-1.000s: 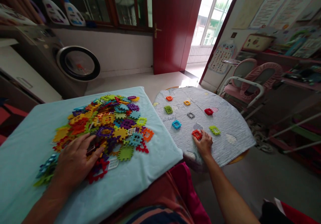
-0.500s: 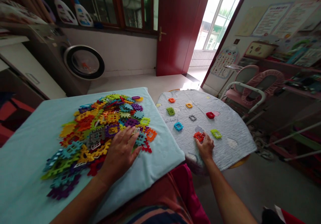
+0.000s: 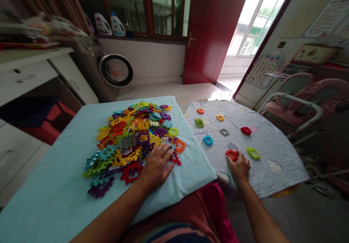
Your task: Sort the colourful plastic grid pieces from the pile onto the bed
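A heap of coloured plastic toothed pieces (image 3: 128, 141) lies on the blue-covered table (image 3: 62, 156). My left hand (image 3: 156, 166) rests at the heap's right front edge, palm down, fingers apart, near an orange piece (image 3: 180, 145) and a red one (image 3: 175, 158). On the round table with the grey cloth (image 3: 261, 177), my right hand (image 3: 240, 166) has thumb and fingers round an orange-red piece (image 3: 231, 154). Spaced around it are a blue piece (image 3: 208, 140), a lime piece (image 3: 253, 153), a red piece (image 3: 246, 130) and a grey piece (image 3: 224, 132).
Farther back on the grey cloth are a green piece (image 3: 199, 122), an orange piece (image 3: 200, 110) and a yellow-orange piece (image 3: 220, 117). A pink chair (image 3: 289, 101) stands at the right. Behind are a red door (image 3: 212, 32) and a washing machine (image 3: 116, 70).
The view has turned left, shifting everything rightward in the picture. My left hand has drawn slightly back toward the heap's front edge. My right hand remains at the orange-red piece.
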{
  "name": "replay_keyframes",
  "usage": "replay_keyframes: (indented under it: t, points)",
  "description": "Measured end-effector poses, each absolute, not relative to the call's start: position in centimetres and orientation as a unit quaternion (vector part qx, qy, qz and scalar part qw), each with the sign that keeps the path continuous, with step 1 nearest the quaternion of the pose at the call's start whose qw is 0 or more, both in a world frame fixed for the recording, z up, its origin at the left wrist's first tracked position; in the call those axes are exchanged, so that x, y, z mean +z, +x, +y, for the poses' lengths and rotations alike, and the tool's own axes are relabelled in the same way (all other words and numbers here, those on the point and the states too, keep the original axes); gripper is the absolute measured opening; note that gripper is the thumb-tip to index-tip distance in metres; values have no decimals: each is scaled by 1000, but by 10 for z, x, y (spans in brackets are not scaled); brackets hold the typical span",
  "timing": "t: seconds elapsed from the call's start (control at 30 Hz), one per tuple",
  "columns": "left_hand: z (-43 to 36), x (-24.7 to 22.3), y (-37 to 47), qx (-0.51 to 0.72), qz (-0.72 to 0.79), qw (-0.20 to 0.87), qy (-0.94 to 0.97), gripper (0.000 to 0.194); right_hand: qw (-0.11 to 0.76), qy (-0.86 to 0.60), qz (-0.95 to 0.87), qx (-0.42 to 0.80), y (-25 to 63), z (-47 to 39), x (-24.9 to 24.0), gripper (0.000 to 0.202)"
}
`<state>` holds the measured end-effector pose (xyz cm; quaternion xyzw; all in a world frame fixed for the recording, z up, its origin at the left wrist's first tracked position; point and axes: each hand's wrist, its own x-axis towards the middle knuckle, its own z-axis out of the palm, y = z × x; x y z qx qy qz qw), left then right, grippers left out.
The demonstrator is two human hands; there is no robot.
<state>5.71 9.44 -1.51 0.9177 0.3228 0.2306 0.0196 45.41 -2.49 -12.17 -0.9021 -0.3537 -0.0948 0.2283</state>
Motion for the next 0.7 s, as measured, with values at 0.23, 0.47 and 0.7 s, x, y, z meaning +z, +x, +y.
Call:
replay_keyframes:
  t: [0.23, 0.47, 0.7]
  points:
    - [89, -9, 58, 212, 339, 20, 916, 40, 259, -891, -350, -131, 460, -21, -123, 71]
    - [93, 10, 33, 184, 343, -18, 921, 45, 383, -784, -463, -156, 406, 32, -60, 59]
    - [120, 18, 5, 177, 405, -19, 897, 51, 378, -624, -681, 67, 284, 104, 26, 31]
